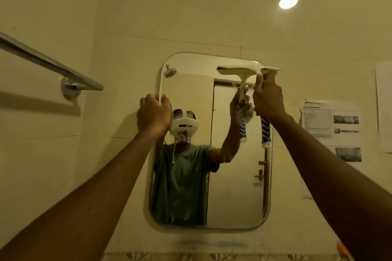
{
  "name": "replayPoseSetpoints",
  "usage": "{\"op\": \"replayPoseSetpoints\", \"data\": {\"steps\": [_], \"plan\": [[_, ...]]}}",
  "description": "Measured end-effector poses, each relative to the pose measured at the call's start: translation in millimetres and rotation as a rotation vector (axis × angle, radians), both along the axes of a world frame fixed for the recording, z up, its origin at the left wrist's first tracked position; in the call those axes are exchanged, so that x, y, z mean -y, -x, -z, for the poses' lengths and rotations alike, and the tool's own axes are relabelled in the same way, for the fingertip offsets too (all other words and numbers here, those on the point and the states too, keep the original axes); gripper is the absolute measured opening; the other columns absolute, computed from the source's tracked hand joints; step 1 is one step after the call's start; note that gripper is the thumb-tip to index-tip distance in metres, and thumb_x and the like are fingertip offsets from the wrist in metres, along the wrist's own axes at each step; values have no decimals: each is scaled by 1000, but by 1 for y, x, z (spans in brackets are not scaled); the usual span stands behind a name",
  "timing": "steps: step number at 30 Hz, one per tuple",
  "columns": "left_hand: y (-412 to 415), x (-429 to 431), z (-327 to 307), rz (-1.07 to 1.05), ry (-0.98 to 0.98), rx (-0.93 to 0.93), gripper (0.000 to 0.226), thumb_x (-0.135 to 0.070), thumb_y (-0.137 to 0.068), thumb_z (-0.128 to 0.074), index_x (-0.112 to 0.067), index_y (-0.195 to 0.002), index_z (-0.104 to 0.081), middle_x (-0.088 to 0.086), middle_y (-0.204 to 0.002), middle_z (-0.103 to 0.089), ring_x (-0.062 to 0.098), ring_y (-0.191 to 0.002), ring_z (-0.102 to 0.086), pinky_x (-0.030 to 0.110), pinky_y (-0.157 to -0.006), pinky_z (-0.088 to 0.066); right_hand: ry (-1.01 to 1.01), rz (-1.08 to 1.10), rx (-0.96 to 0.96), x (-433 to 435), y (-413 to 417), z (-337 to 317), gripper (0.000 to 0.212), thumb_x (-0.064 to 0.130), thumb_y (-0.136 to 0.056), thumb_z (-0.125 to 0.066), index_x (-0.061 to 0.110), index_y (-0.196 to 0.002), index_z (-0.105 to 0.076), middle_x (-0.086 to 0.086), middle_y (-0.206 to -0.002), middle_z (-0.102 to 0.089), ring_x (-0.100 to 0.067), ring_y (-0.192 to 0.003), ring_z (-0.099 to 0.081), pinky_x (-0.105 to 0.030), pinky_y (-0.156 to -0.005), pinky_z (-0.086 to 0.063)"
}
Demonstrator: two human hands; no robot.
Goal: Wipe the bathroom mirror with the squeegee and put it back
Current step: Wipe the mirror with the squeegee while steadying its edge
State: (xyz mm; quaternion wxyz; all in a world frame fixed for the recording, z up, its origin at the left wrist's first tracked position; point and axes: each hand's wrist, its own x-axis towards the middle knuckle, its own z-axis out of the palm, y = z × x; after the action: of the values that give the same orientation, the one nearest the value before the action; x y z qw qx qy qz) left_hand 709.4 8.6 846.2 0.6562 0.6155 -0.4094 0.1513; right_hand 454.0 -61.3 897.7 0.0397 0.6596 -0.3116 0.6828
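- My right hand is clenched round the squeegee handle, fingers wrapped high on the grip, just under the head.
- My left hand grips the left edge of the mirror, fingers curled over its rim.
- Squeegee: cream blade held level against the glass at the mirror's top right corner, overhanging the right edge; handle blue with white chevron marks, pale end cap.
- Mirror: rounded corners, fixed to a tiled wall; foam streaks and drips on the glass below my left hand.
- Towel rail, chrome, on the left wall.
- Printed sheets taped right of the mirror; text too blurred to read.
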Motion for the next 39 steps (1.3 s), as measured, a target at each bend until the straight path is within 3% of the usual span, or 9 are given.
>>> {"op": "replayPoseSetpoints", "data": {"steps": [4,8,12,16,20,23,30,34,39], "plan": [[-10,15,-4,-26,55,-5,42,-44,-98,-35,-10,-105,-58,11,-109,-61,24,-95,-57,33,-74,-41,-92,49,-72,-10,-2,-4,31,36,-104,-27,12,-104,-47,-1,-72,-52,-25,-64,-62,-45,-63,-58],[-17,21,-4,-82,119,84,47,-41,-100,-30,-8,-94,-63,9,-91,-65,21,-80,-56,33,-69,-43,-158,51,-71,-14,-7,40,34,35,-105,-27,9,-99,-48,-3,-69,-55,-11,-46,-55,-21,-37,-45],[-23,15,-6,-100,97,183,51,-38,-102,-28,-4,-91,-64,6,-73,-57,20,-68,-52,30,-64,-38,-261,90,-102,-20,-8,81,41,38,-104,-28,7,-95,-54,-3,-65,-56,-9,-43,-54,-12,-33,-38],[-29,13,-13,-92,47,199,56,-39,-102,-27,-1,-88,-66,6,-68,-53,15,-58,-47,26,-53,-32,-253,63,-103,-35,2,36,44,38,-104,-29,12,-78,-53,-5,-61,-54,-14,-42,-53,-27,-41,-48],[-31,14,-16,-106,21,190,57,-39,-102,-28,1,-89,-67,13,-75,-59,21,-70,-49,32,-63,-33,-218,154,-100,-32,6,-31,46,42,-103,-29,8,-95,-58,-10,-69,-60,-21,-50,-57,-43,-60,-60],[-33,17,-17,-111,23,204,57,-38,-102,-28,2,-91,-68,13,-75,-60,22,-71,-49,32,-65,-35,-260,153,-147,-26,8,-31,45,38,-104,-28,5,-94,-57,-8,-65,-56,-19,-48,-56,-36,-51,-56],[-32,18,-12,-107,89,232,56,-36,-103,-29,1,-84,-67,7,-64,-54,20,-60,-50,26,-55,-34,-409,157,-200,-33,10,59,45,36,-104,-27,8,-83,-55,-7,-60,-54,-15,-41,-52,-24,-39,-42],[-29,24,-5,-141,175,240,58,-36,-103,-28,-1,-73,-64,10,-59,-57,26,-55,-58,26,-49,-35,-356,169,-150,-44,10,8,48,41,-103,-31,7,-78,-53,-7,-62,-53,-16,-46,-51,-26,-43,-44],[-29,29,-2,-149,228,239,58,-35,-103,-29,-2,-68,-63,9,-56,-57,25,-50,-56,26,-48,-36,-319,203,-147,-42,14,-51,42,39,-103,-32,5,-89,-52,-7,-69,-52,-19,-57,-52,-29,-50,-47]]}}
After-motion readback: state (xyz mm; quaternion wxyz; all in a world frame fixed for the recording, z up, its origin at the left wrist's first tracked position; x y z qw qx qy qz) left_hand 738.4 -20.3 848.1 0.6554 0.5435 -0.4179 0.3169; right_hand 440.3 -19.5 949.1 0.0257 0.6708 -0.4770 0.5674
